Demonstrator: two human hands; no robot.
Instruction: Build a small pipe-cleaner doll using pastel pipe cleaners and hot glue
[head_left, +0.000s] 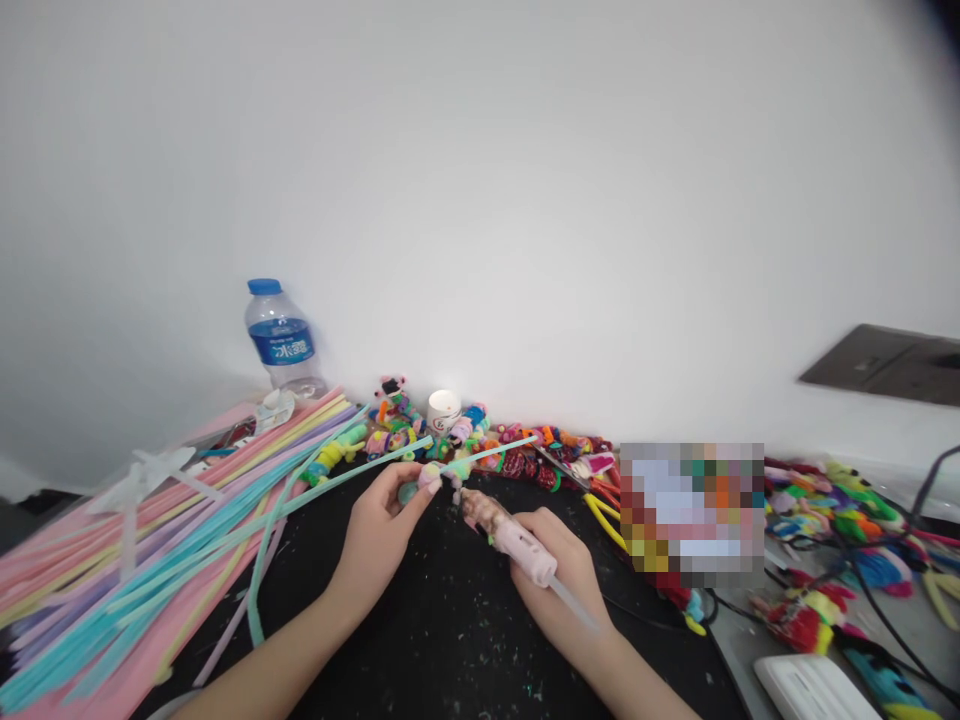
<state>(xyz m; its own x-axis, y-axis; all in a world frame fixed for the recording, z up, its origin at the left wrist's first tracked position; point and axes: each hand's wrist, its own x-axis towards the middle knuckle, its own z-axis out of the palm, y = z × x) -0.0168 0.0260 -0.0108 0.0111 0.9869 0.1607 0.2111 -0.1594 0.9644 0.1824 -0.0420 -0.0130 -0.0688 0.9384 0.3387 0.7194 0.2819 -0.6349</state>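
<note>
Between the fingertips of my left hand [386,525] is a small pink and mint pipe-cleaner piece [429,477]. A mint pipe cleaner [491,452] sticks out beyond it to the right. My right hand [559,565] is wrapped round a pale pink hot glue gun [525,550], with a translucent glue stick [574,603] coming out of its back end. The gun's brownish, stained nozzle end points up-left and is close to the pipe-cleaner piece. I cannot tell whether the tip touches it.
Long pastel pipe cleaners [187,530] spread over the left side. A water bottle [281,340] and a paper cup [444,408] stand by the wall. Scissors with yellow handles [604,520] lie right of several colourful pipe-cleaner figures. Further right are cables and a white box-like item [810,688].
</note>
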